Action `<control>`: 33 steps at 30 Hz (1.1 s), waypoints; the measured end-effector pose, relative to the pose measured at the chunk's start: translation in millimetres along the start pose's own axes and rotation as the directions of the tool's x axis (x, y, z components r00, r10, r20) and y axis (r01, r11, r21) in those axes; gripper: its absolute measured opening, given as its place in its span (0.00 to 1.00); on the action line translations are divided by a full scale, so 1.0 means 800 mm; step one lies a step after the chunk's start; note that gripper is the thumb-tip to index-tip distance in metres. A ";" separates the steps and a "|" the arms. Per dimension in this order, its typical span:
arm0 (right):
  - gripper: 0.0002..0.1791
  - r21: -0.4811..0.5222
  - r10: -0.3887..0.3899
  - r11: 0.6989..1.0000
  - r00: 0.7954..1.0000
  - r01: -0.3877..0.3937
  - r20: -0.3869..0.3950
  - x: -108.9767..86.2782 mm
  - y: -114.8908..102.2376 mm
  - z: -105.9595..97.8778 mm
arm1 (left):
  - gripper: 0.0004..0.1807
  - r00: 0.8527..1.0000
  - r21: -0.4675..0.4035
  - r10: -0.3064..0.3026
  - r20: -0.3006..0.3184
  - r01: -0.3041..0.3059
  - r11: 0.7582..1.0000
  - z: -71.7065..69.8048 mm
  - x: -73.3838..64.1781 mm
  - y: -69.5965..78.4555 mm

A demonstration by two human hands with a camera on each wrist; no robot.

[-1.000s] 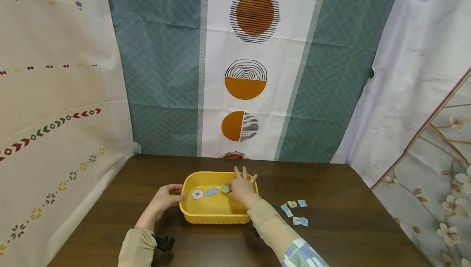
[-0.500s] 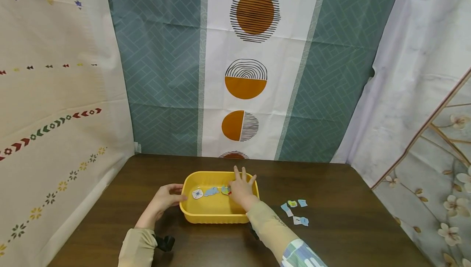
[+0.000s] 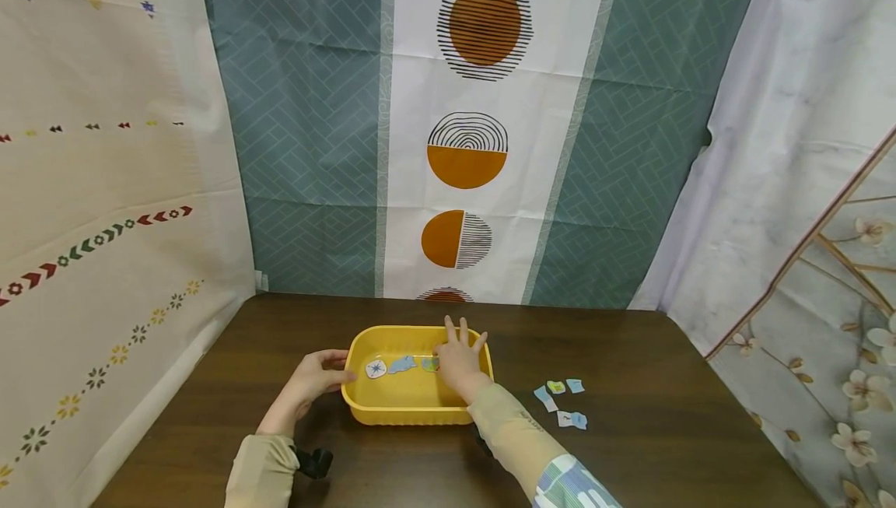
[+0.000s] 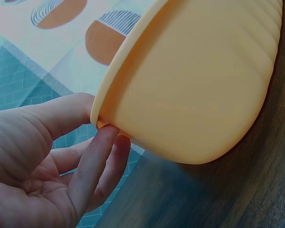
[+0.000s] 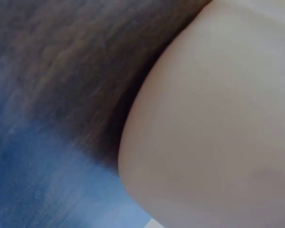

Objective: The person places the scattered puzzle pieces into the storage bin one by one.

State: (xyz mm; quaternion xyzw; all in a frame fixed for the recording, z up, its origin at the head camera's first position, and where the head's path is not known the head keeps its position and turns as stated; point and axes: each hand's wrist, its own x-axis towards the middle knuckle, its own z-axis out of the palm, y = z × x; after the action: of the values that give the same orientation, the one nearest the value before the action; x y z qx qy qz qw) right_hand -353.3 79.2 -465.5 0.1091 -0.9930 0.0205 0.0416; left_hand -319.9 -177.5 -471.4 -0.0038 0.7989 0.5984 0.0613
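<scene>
A shallow yellow tray sits on the table. My left hand holds its left rim; in the left wrist view the thumb lies over the rim and the other fingers sit under it. My right hand reaches inside the tray's right half, with several fingers spread upward. Its thumb and index finger, partly hidden, pinch a green and blue puzzle piece at the tray floor. To the left of it lie a light blue piece and a white piece with a compass star.
Right of the tray, several loose pieces lie on the dark wooden table: a yellow-green piece, a small blue piece and others. Patterned cloths hang behind and at both sides. The right wrist view shows mostly blurred skin and table.
The green and blue piece has come down slightly and now lies flatter, beside the light blue piece. My right hand has shifted only a little; the left hand and tray have stayed put.
</scene>
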 end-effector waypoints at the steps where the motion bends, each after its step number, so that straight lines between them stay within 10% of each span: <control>1: 0.17 0.008 -0.002 1.000 1.000 0.002 0.001 0.000 0.001 -0.001 | 0.30 1.000 0.000 0.000 -0.001 0.000 1.000 0.000 0.000 0.000; 15: 0.26 0.113 -0.057 0.992 0.997 0.061 -0.042 -0.009 0.015 -0.032 | 0.30 1.000 0.011 0.004 0.001 -0.004 1.000 -0.001 0.002 -0.002; 33: 0.30 0.188 0.077 0.980 0.996 -0.068 -0.041 -0.031 0.089 -0.089 | 0.29 1.000 0.026 -0.001 0.010 0.001 1.000 -0.002 0.001 0.001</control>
State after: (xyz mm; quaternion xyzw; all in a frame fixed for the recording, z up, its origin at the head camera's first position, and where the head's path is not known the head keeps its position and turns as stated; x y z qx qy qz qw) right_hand -339.0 157.8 -398.8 0.0755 -0.9887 0.1173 0.0541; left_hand -321.2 -178.5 -470.6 -0.0007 0.8061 0.5881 0.0655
